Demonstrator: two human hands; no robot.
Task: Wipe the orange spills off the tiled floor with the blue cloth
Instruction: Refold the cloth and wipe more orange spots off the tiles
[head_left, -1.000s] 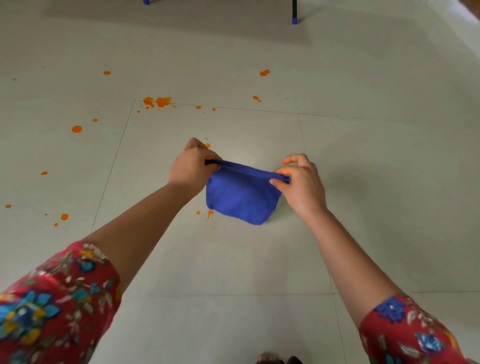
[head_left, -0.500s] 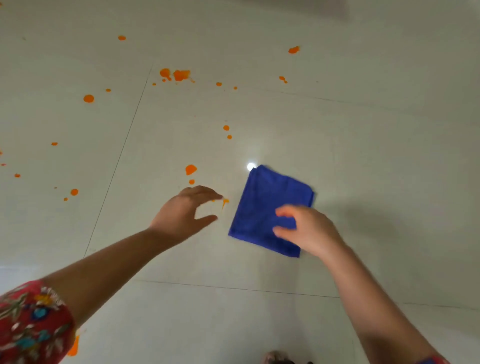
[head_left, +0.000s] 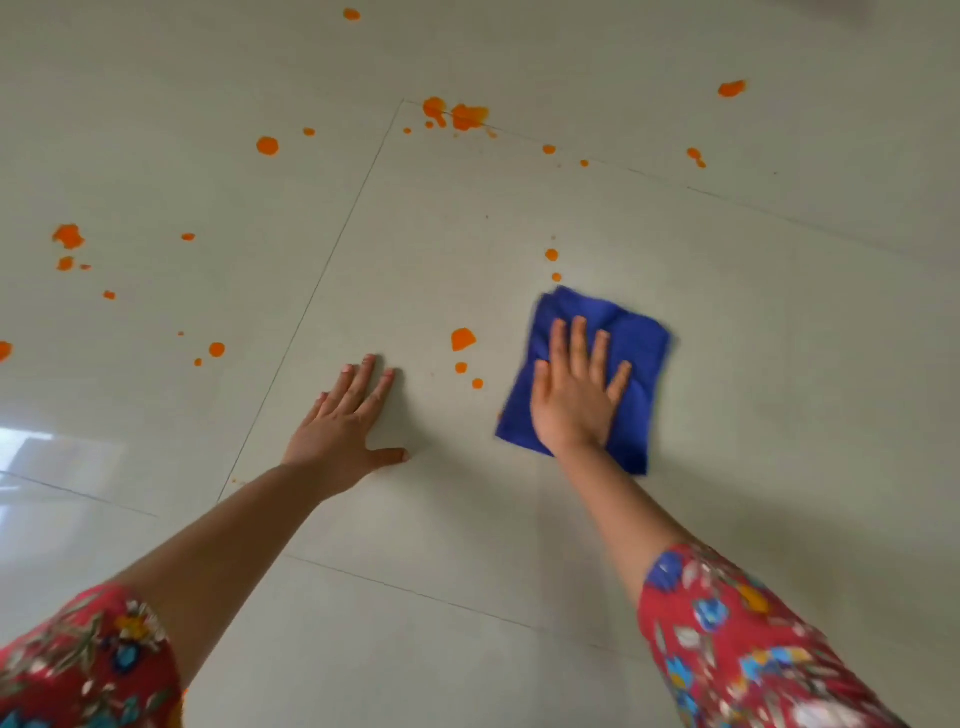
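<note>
A folded blue cloth (head_left: 634, 374) lies flat on the pale tiled floor (head_left: 467, 519). My right hand (head_left: 574, 397) presses down on it with straight, spread fingers. My left hand (head_left: 345, 421) rests flat on the bare tile to the left of the cloth, fingers straight. Between the two hands sits an orange blot (head_left: 462, 339) with two small drops (head_left: 468, 375) below it. Two more drops (head_left: 552, 264) lie just beyond the cloth's far edge. A larger splash (head_left: 457, 115) marks the tile corner further away.
Orange drops are scattered across the floor to the left (head_left: 67, 236), (head_left: 267, 146) and far right (head_left: 731, 88). Thin grout lines (head_left: 311, 306) cross the tiles. A bright reflection (head_left: 52, 457) shines on the floor at the left.
Both hands held the cloth up a second ago. It then lay on the floor, and now my right hand is flat on it and my left hand is flat on the tile.
</note>
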